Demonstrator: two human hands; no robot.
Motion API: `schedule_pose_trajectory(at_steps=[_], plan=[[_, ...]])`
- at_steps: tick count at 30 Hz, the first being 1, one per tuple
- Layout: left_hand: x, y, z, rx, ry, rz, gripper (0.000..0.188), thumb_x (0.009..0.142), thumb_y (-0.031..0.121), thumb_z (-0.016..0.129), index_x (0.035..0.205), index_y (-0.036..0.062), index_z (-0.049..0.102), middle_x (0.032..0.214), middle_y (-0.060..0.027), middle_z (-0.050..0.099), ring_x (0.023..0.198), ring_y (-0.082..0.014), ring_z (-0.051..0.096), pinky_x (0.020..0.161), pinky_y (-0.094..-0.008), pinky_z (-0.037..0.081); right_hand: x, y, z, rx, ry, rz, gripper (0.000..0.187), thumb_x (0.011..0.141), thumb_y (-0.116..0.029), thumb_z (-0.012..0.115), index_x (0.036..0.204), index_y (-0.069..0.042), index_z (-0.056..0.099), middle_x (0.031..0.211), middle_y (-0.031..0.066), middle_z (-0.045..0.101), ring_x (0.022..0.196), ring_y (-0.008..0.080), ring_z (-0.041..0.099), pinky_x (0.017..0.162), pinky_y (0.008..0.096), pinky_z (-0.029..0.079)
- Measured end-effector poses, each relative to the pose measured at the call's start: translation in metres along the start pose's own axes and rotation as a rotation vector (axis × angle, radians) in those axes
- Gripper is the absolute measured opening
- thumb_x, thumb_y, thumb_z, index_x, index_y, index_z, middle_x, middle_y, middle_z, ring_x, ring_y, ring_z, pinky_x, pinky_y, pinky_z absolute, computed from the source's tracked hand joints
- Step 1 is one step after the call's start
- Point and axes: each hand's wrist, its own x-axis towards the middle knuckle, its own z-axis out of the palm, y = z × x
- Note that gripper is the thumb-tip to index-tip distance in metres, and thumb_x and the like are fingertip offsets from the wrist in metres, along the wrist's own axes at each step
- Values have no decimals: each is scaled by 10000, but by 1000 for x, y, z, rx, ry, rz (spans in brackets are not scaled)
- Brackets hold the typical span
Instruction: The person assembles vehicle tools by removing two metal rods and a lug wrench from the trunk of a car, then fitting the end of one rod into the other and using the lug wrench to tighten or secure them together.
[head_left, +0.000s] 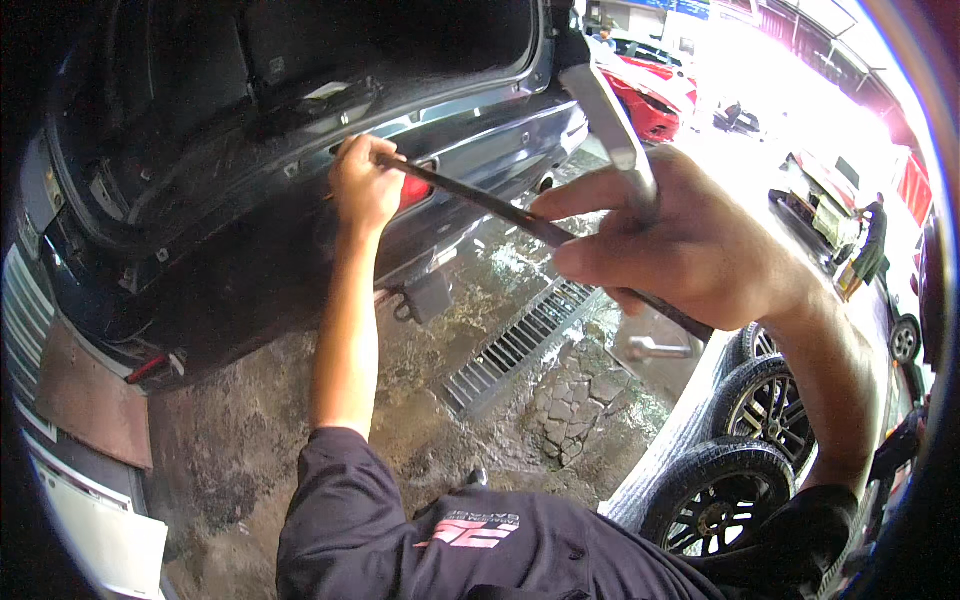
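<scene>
My left hand is closed around the far end of a long dark rod, just above the rear edge of a dark car. The rod slants down to the right, toward me, and passes through the fingers of my right hand, which is also closed. A silver metal tool with a flat, bent upper part stands up from the same right hand. My palm hides its lower end, so its exact kind does not show. Below the left hand, a red rear light shows on the car.
The car's trunk gapes open in front of me. A drain grate crosses the wet, cracked floor. Wheels lie at the lower right, near a metal tool end. Beyond are a red car and a person.
</scene>
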Motion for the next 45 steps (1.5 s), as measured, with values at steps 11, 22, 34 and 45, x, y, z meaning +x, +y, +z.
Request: schedule_pose_trajectory(at_steps=[11,22,34,45], plan=[[15,26,7,125,66,71,168,677,-18,750,803,45,659,763,-50,608,645,-152,617,611,-273,485,4,-10,-35,-45,47,27,331,828,-144,716,1075,74,680,569,49,591,476,101,569,455,253,430],[16,11,30,-57,109,-164,192,693,52,803,801,39,644,802,-81,636,682,-198,656,648,-329,525,23,-35,-51,-393,28,68,407,782,-124,758,1152,29,685,598,63,626,461,109,587,433,242,433],[17,18,2,37,-65,-20,190,722,41,748,900,40,681,824,-82,638,710,-191,627,670,-316,510,16,14,-51,-29,67,-56,376,946,-331,603,1153,-30,691,567,30,561,396,60,495,350,223,332],[-23,29,-19,-165,-50,-162,396,872,84,723,1237,46,576,896,-12,587,695,-81,559,647,-240,497,-35,87,-64,279,351,57,518,1002,-496,494,1091,-29,702,542,19,515,347,49,400,345,228,282]])
